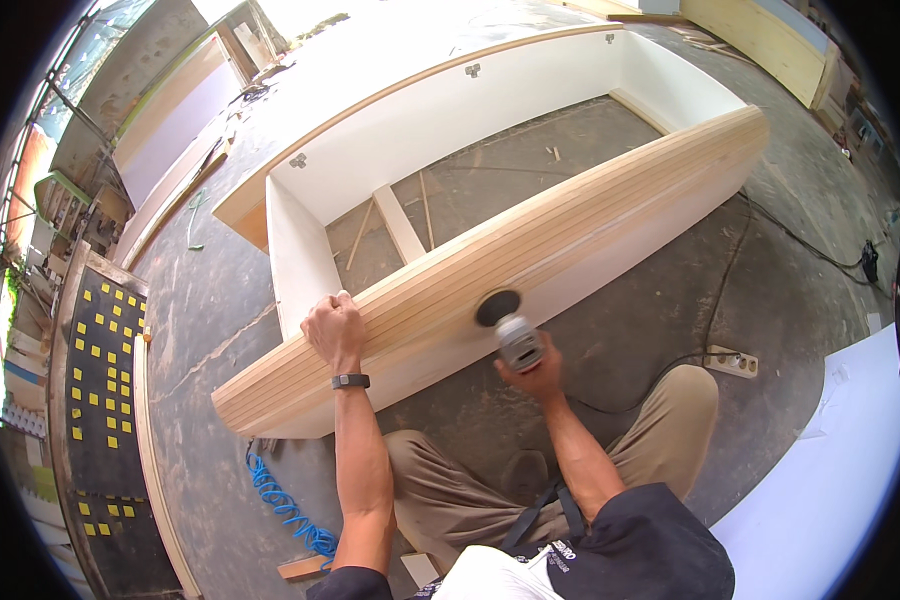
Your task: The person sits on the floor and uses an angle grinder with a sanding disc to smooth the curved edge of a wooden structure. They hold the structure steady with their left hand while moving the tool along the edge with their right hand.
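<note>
A long curved panel of pale wooden strips (570,215) faces me, forming the near side of a white box-like cabinet frame (430,125) on the floor. My left hand (334,328) is closed over the panel's upper edge, towards its left end. In my right hand (532,372) is a grey power sander (518,343), gripped by its body and slightly blurred. The sander's round black pad (498,307) lies against the panel's lower part, right of my left hand. My right fingers are partly hidden behind the tool.
A dark cable (620,408) runs near my right knee by a white socket strip (732,362). A coiled blue hose (285,505) lies left of my legs. A dark board with yellow squares (100,390) stands at left. A white sheet (820,470) is at lower right.
</note>
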Tool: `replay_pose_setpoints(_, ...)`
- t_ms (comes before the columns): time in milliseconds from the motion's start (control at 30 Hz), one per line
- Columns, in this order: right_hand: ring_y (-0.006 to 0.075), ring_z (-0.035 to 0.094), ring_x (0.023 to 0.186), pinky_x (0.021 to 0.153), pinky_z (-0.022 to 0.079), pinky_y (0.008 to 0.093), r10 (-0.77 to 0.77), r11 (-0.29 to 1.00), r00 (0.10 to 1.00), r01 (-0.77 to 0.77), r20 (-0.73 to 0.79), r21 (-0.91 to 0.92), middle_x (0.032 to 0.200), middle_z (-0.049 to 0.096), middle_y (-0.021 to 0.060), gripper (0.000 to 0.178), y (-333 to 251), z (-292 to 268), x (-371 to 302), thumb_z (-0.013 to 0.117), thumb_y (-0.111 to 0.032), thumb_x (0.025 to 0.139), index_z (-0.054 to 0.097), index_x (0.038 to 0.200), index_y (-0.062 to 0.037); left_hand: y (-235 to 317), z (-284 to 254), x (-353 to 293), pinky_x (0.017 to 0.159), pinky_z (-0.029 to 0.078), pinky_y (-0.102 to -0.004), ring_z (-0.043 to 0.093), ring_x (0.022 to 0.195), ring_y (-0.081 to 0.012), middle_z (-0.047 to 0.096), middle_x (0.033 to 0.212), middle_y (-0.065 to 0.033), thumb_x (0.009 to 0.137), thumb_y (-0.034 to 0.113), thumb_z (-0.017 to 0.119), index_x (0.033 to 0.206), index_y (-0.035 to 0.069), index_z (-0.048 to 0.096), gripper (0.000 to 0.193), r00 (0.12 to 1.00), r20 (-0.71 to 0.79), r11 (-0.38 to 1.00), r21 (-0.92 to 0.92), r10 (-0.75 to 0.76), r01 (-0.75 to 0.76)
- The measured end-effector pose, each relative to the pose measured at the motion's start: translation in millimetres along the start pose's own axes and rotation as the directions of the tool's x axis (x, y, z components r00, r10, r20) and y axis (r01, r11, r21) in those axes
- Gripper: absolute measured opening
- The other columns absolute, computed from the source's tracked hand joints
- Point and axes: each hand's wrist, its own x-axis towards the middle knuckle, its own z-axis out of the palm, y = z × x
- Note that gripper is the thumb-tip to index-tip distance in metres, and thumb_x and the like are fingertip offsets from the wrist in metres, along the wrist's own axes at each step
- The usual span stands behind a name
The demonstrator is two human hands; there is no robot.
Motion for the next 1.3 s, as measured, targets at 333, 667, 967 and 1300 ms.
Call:
replay_pose_setpoints(333,0.021,0.077,0.089,0.08,0.061,0.0384,0.053,0.993,0.996,-0.046,-0.067,0.107,0.1,0.077,0.0123,0.064,13,-7,7,0.099,-0.024,0.067,0.066,0.117,-0.0029,-4,-1,2,0.094,0.049,-0.0499,0.07,0.084,-0.0432,0.076,0.083,-0.0249,0.095,0.028,0.06,0.082,-0.004,0.077,0.038,0.999,-0.02,0.999,-0.005,-0.043,0.043)
replay_pose_setpoints(667,0.0196,0.078,0.089,0.08,0.063,0.0391,-0.019,0.991,0.998,0.027,0.058,-0.132,0.098,0.078,0.0134,0.071,-8,-1,5,0.101,-0.032,0.066,0.065,0.119,-0.002,-7,6,5,0.093,0.049,-0.0518,0.07,0.086,-0.0442,0.076,0.088,-0.0257,0.094,0.027,0.06,0.082,-0.004,0.076,0.037,0.998,-0.033,0.998,0.0,-0.055,0.055)
replay_pose_setpoints(967,0.0178,0.077,0.094,0.082,0.061,0.0385,0.175,0.965,0.972,-0.138,-0.156,0.224,0.104,0.077,0.016,0.067,38,-33,20,0.097,-0.028,0.075,0.059,0.123,0.0007,-2,5,5,0.095,0.048,-0.0504,0.07,0.091,-0.0424,0.076,0.089,-0.0255,0.095,0.027,0.059,0.084,-0.003,0.077,0.037,0.998,-0.012,0.998,-0.007,-0.068,0.068)
replay_pose_setpoints(1300,0.0306,0.08,0.093,0.079,0.063,0.042,-0.047,0.983,0.99,0.069,0.131,-0.168,0.101,0.077,0.0182,0.085,-26,-7,13,0.103,-0.043,0.067,0.06,0.125,0.0012,-8,5,7,0.097,0.047,-0.0502,0.069,0.092,-0.0421,0.076,0.091,-0.0255,0.095,0.028,0.059,0.085,-0.003,0.077,0.037,0.996,0.001,0.996,0.003,-0.084,0.084)
